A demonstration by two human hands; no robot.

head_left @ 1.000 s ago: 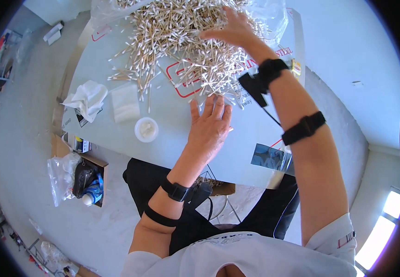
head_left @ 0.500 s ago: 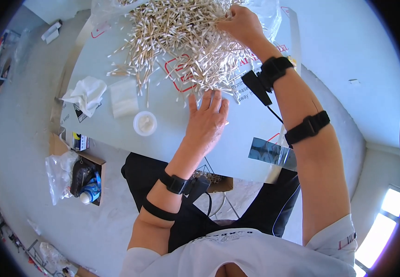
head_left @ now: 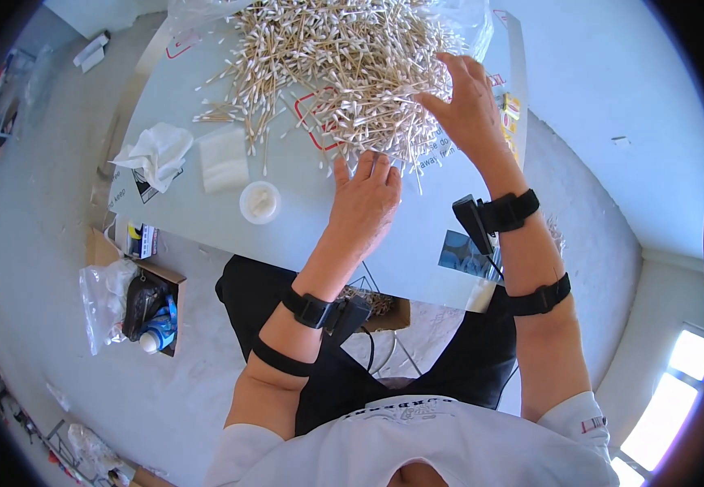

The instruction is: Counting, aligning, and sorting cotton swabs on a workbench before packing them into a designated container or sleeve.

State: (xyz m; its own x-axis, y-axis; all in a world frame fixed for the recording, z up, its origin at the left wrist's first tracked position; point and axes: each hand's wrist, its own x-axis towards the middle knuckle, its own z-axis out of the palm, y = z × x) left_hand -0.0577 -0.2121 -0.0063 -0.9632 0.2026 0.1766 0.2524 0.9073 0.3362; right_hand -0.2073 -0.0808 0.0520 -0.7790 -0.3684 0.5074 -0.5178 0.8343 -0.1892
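A large heap of cotton swabs [head_left: 328, 61], with pale wooden sticks and white tips, covers the far part of the table. At its near edge lies my left hand [head_left: 364, 199], fingers extended and a little apart, the fingertips touching the closest swabs. Over the heap's right edge is my right hand [head_left: 472, 109], its thumb and fingers spread with nothing seen between them. Left of my left hand stand a small round white tub [head_left: 260, 202] with something whitish inside and a folded white pad [head_left: 224, 160]. Both forearms wear black straps.
A crumpled tissue [head_left: 157, 154] lies at the table's left. Clear plastic [head_left: 474, 24] sits behind the heap, yellow boxes [head_left: 511, 114] at the right edge. A dark film strip [head_left: 462, 252] lies near the front. An open carton [head_left: 175, 316] with a bottle stands on the floor.
My right hand has come back toward me and rightward from the far right of the heap, its fingers now spread. My left hand stays almost in place.
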